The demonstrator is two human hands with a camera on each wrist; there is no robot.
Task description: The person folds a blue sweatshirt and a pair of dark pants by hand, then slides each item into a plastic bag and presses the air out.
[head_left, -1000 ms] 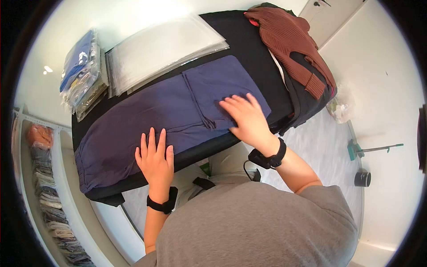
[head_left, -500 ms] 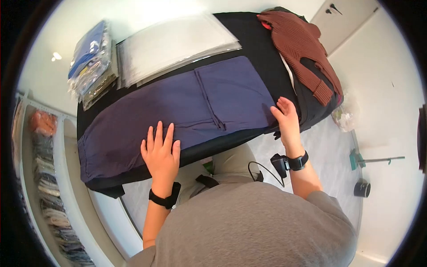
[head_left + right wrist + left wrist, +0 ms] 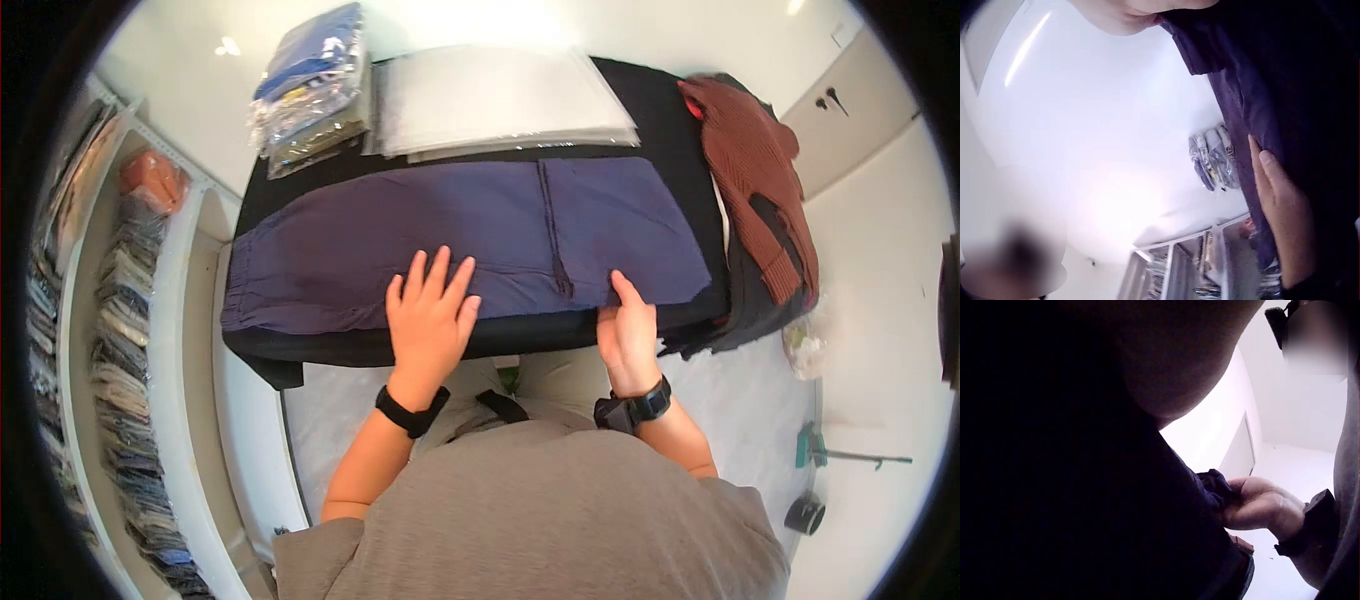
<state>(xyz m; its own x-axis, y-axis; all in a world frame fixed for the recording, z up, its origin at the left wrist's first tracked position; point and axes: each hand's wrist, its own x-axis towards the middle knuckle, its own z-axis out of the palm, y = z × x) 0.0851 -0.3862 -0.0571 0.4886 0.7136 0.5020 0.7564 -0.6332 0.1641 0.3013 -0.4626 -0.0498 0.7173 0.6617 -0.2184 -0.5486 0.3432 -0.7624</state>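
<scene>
Folded navy trousers [image 3: 440, 220] lie lengthwise on a black-covered table, a gathered hem at the left end and a dark folded strip across the right part. My left hand [image 3: 430, 315] rests on them near the front edge, fingers straight and spread. Farther right, my right hand [image 3: 630, 340] pinches the front edge, thumb on top and fingers below. In the left wrist view, bunched cloth shows in the right hand [image 3: 1260, 503]. The right wrist view shows the left hand [image 3: 1282, 203] lying along the fabric.
Behind the trousers lies a stack of clear plastic bags [image 3: 490, 95], with bagged clothes [image 3: 315, 80] piled at its left. A brown ribbed sweater [image 3: 745, 160] covers the table's right end. Shelves of packed clothes [image 3: 130, 300] stand left; a green-headed broom [image 3: 810, 445] is at right.
My right hand lifted off the top of the trousers, moved right to their end, then came back to the front edge and took hold. The left hand stays on the cloth; the head view has turned.
</scene>
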